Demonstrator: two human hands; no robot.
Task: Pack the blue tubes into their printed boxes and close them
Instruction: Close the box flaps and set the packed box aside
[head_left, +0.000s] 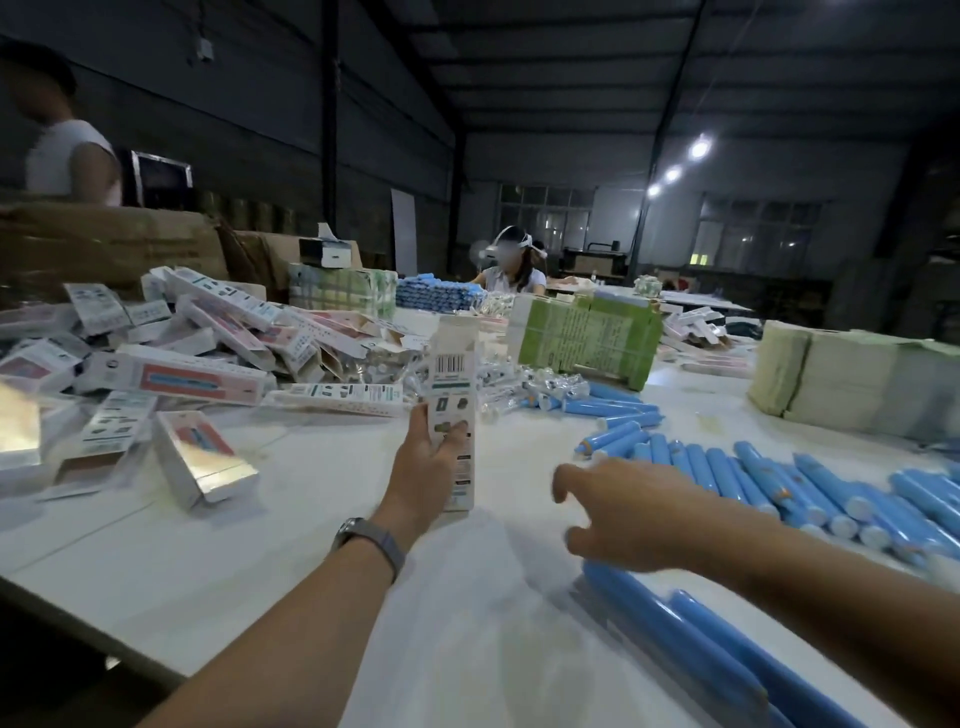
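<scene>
My left hand (423, 467) grips a printed white box (453, 374) that stands upright on the white table (260, 545), its barcode face toward me and its top flap raised. My right hand (618, 514) hovers palm down with spread, relaxed fingers and holds nothing. It is just above the near blue tubes (691, 634) that lie at the lower right. Many more blue tubes (810, 488) lie in a row to the right.
A heap of printed boxes (182, 353) covers the left of the table. Green and pale stacks of flat cartons (587, 343) (831, 379) stand behind. More blue tubes (608, 405) lie mid-table. A person with a headset (511, 265) sits opposite; another person (67, 150) stands far left.
</scene>
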